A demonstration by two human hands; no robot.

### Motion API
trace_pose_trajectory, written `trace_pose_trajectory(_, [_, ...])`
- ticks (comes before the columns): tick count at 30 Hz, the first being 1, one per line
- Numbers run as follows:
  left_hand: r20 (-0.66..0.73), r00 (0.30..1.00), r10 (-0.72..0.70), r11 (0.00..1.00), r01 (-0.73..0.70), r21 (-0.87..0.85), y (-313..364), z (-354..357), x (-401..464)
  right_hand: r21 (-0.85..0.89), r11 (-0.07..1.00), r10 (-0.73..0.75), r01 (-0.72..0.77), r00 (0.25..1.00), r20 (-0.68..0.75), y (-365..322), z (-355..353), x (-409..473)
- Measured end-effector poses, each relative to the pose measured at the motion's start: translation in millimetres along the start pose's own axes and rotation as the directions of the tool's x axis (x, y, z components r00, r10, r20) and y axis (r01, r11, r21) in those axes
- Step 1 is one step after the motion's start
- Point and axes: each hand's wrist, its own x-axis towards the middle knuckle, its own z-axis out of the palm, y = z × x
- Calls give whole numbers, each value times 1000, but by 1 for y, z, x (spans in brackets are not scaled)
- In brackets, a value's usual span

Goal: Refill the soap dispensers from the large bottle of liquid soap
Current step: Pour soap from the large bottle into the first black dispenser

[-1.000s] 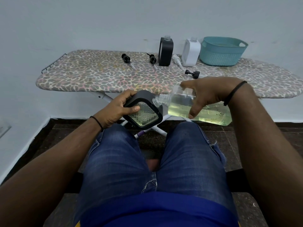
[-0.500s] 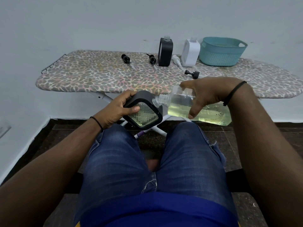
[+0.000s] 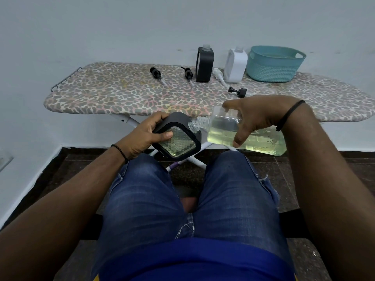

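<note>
Left hand (image 3: 145, 136): grips the black-framed dispenser (image 3: 176, 136), thumb laid across its ribbed clear panel; it is held tilted above the knees, in front of the ironing board (image 3: 113, 94).
Dispenser fill: pale soap shows in the lower part of the panel; level against half a second ago not measurably different.
Mouths: the large bottle (image 3: 233, 131) lies almost level, its threaded neck touching the dispenser's neck. No stream can be made out between them.
Right hand (image 3: 257, 118): wrapped over the top of the large bottle, fingers curled round it; grasp and angle unchanged over the last second.
Change: practically none; both hands and both vessels hold position.
Meaning: judged a slow, steady pour in progress; this dispenser is only partly filled.
Board, left to right: two black pumps (image 3: 156, 74), an open black dispenser (image 3: 204, 64), a white pump (image 3: 219, 76), an open white dispenser (image 3: 236, 65), a black cap (image 3: 238, 91), a teal basket (image 3: 274, 63).
Outstanding: both standing dispensers are still uncapped; their fill cannot be told.
</note>
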Motion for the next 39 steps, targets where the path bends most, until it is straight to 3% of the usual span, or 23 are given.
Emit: trace_pose_trajectory(39, [-3,1000,-6,1000,6,-13,1,0,0,-6,1000,-7,7,1000,-4,0,-1,-1])
